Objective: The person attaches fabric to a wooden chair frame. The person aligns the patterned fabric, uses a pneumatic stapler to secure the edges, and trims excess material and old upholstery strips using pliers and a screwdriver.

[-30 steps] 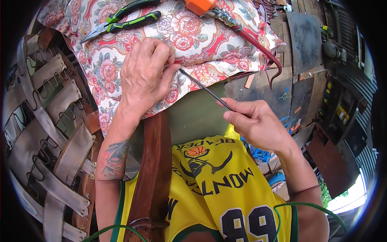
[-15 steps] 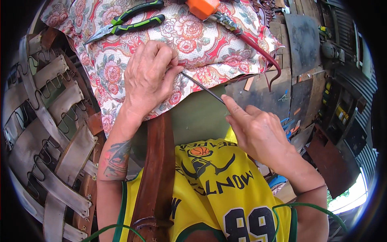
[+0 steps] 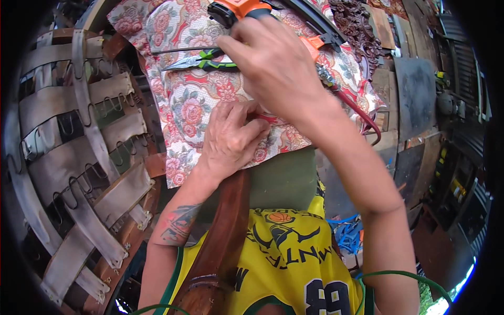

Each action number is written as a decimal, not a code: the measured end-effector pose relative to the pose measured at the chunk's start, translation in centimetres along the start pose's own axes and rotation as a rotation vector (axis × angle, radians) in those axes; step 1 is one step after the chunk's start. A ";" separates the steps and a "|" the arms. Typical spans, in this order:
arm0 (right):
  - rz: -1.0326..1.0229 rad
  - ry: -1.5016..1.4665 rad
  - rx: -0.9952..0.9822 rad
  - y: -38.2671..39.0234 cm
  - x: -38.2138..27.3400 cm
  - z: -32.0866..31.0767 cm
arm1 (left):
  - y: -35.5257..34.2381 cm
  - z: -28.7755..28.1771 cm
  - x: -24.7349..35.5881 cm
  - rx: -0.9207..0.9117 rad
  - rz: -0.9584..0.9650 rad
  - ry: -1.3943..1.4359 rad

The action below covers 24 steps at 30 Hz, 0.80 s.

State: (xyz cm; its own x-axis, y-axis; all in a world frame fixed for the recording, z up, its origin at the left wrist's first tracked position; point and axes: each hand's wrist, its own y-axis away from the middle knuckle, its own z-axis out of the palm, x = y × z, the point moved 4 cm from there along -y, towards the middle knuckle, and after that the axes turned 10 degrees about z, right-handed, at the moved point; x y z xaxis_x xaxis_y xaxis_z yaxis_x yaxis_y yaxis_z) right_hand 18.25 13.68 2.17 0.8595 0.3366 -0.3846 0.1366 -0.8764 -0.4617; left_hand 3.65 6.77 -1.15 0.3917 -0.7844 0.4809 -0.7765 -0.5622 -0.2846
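Note:
My left hand (image 3: 233,134) is closed in a pinch on the front edge of the floral fabric (image 3: 191,113), its fingertips partly hidden. Over the far part of the fabric, my right hand (image 3: 278,68) is closed around a thin dark rod (image 3: 181,50), which points left. Below the rod lie long-nose pliers (image 3: 202,64) with green and black handles, partly covered by my right hand. Just beyond that hand rests an orange and black air stapler (image 3: 247,7); whether my fingers touch it is hidden.
A red hose (image 3: 359,107) runs from the stapler over the fabric's right side. A brown wooden rail (image 3: 228,215) stands against my body. At left is a frame of woven straps (image 3: 79,100) with wire springs. Carved dark wood (image 3: 357,31) lies at the far right.
My right hand has lifted the rod away from beside my left hand and carried it forward, above the pliers. My left hand stays pinched on the fabric. The view has shifted, showing more of the stapler.

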 end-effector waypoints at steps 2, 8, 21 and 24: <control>-0.047 0.106 -0.023 -1.9 -0.1 1.5 | 0.1 -0.2 0.0 0.043 -0.006 0.047; -0.340 0.023 -0.070 0.5 -1.9 5.0 | 0.5 -3.6 -7.0 0.498 -0.318 -0.236; -0.048 0.210 -0.267 3.7 -1.1 4.1 | -2.5 -1.3 -14.7 0.328 -0.256 -0.446; 0.050 0.215 -0.340 3.7 0.1 2.9 | -2.9 -1.2 -15.3 0.313 -0.147 -0.186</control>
State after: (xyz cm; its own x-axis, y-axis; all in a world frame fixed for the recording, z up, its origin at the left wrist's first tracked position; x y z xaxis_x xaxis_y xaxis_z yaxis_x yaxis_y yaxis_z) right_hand 17.35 11.48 -1.92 0.9476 0.2430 -0.2072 0.2167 -0.9659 -0.1418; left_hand -0.71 20.68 -6.70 0.5929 -0.7074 0.3847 -0.5285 -0.7023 -0.4768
